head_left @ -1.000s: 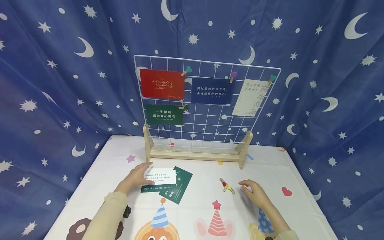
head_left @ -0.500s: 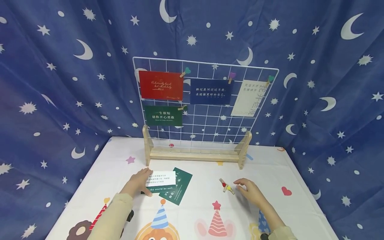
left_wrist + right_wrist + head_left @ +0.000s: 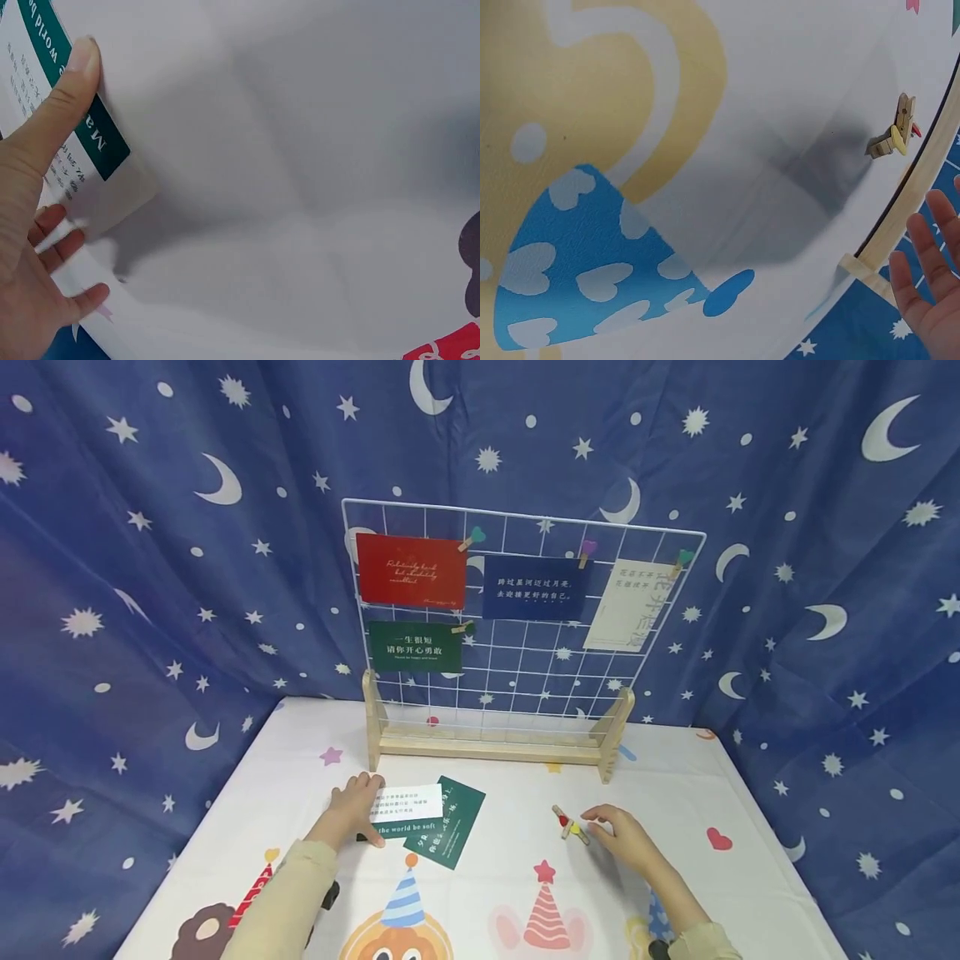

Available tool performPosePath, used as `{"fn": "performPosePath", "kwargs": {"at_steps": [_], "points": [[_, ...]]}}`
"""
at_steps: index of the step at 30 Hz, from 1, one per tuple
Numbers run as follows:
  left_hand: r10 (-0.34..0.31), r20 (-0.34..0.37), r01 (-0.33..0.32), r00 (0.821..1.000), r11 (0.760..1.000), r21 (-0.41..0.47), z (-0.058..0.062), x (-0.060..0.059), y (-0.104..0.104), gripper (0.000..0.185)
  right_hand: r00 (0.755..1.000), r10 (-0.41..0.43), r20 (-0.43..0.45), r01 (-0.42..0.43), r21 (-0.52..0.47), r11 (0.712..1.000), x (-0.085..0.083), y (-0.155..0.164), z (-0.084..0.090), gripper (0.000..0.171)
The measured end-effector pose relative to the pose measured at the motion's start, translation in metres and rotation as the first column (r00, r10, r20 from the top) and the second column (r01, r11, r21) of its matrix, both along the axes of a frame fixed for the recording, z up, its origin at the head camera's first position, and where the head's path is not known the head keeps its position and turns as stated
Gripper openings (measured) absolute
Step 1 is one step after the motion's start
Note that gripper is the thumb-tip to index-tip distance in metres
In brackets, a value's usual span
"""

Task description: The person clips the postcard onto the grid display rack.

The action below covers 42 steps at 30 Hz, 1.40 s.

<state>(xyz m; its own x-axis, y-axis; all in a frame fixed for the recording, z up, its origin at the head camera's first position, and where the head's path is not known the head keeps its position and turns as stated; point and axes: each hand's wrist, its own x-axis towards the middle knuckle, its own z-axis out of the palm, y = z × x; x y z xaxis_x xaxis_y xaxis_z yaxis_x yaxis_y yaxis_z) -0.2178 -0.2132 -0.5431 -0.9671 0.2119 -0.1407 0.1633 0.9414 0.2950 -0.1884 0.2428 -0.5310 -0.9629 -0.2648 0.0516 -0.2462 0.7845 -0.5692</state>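
2 hands work low over the white tablecloth printed with party hats [image 3: 495, 868]. The left hand [image 3: 354, 808] lies on the left end of the white paper card with small printed text [image 3: 408, 802]; in the left wrist view its thumb [image 3: 56, 105] presses flat on the green card lettered "May the world be soft" [image 3: 94, 139] just beneath, fingers spread and straight, so nothing is pinched. A second dark green card [image 3: 455, 820] lies tilted, partly under the same stack.

The right hand [image 3: 624, 840] hovers just beside the 2 small wooden clothespins with coloured heart tips [image 3: 570, 824], fingers relaxed and apart; whether a fingertip touches a pin cannot be told from the head view, and the right wrist view shows the pins [image 3: 895, 133] apart from the fingers [image 3: 930, 255].

Behind stands the white wire grid panel in a wooden base [image 3: 525, 610], bearing 4 clipped cards.

Risks, as judged:
1. Flat pressure alone may slide all 3 stacked cards together instead of freeing 1.
2. The pins touch each other; a loose pinch may lift both or flick 1 away across the smooth cloth.
3. A reach toward the grid could nudge the light base and swing the hanging cards.
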Motion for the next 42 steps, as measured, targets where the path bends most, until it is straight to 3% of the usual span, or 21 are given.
{"fn": "performPosePath", "kwargs": {"at_steps": [8,12,18,23,29,37,42], "points": [[0.068,0.028,-0.068,0.997,0.998,-0.008,-0.004,-0.001,-0.007,0.1,1.0,0.024,0.002,-0.024,0.009,1.0,-0.002,0.0,0.0,0.015],[0.079,0.075,-0.088,0.994,0.987,0.133,-0.004,-0.003,-0.012,0.097,0.999,0.036,-0.013,-0.036,0.0,0.999,-0.003,0.0,0.001,0.015],[0.069,0.209,-0.145,0.975,0.915,0.375,0.002,-0.008,-0.024,0.079,0.999,0.037,-0.022,-0.037,0.008,0.999,-0.003,0.001,0.001,0.014],[0.092,0.218,-0.19,0.972,0.85,0.491,0.005,-0.009,-0.036,0.073,1.0,0.019,-0.004,-0.019,0.016,1.0,-0.003,0.001,0.002,0.014],[0.133,0.184,-0.213,0.974,0.814,0.54,0.002,-0.009,-0.044,0.057,1.0,0.006,0.03,-0.006,0.018,1.0,-0.002,0.0,0.002,0.015],[0.154,0.195,-0.243,0.969,0.752,0.613,0.003,-0.01,-0.056,0.066,0.999,-0.002,0.038,0.001,0.017,1.0,-0.001,-0.001,0.002,0.015],[0.306,0.162,-0.336,0.938,0.694,0.637,0.012,-0.011,-0.067,0.059,1.0,0.005,0.014,-0.005,0.022,1.0,-0.001,0.0,0.001,0.015]]}}
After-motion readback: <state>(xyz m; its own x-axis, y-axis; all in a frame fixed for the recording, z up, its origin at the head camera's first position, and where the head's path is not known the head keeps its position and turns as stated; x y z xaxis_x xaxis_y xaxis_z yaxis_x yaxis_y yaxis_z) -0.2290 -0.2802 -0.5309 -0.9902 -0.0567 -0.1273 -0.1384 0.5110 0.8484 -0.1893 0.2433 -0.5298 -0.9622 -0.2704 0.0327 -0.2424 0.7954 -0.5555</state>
